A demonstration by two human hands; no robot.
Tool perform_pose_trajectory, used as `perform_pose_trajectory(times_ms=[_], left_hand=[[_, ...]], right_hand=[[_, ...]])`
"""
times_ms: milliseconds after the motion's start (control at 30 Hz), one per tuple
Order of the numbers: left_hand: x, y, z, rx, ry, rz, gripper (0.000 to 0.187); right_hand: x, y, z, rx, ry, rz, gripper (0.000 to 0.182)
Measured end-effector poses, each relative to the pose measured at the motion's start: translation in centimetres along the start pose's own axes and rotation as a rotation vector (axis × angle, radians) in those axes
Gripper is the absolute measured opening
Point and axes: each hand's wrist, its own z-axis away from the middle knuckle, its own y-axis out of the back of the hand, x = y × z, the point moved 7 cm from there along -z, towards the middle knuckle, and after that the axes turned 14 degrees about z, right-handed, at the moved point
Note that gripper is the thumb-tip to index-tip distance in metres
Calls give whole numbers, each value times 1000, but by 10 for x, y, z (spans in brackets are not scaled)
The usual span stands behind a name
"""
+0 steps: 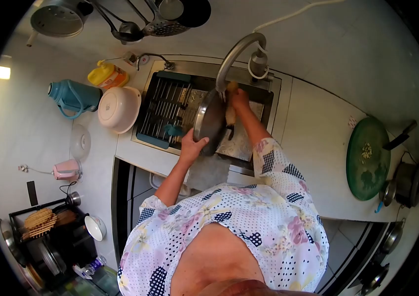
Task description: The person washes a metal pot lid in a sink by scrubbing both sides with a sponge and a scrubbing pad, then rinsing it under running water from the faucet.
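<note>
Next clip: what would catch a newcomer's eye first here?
At the sink, the left hand tilts a steel pan under the curved tap while the right hand scrubs inside it. A round green board lies on the right-hand counter; a teal jug stands on the left.

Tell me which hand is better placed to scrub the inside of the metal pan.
Right. The right hand is inside the metal pan under the faucet, apparently with a scrubber. The left hand grips the pan's rim, holding it tilted over the sink.
</note>
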Motion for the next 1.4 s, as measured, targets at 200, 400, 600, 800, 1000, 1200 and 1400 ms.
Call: perform_pose_trajectory(times_ms=[200,400,600,800,1000,1200,1400], left_hand=[[1,-5,-13,-8,34,-241,31],[7,-3,-44,58,-80,-213,32],[14,-9,-56,40,-109,-393,35],[24,-19,-37,-55,-32,-484,35],[34,-22,-11,-199,-24,-515,32],[30,-8,-8,-167,-40,-279,31],[26,6,-4,-141,-48,-273,36]], right_hand=[[-18,4,35,279,427,36,35],[-65,-5,136,159,717,94,42],[-90,13,160,364,1035,442,45],[-78,28,99,303,855,364,35],[-8,32,22,183,673,401,26],[17,17,20,-26,515,152,26],[32,4,12,-503,359,-645,38]])
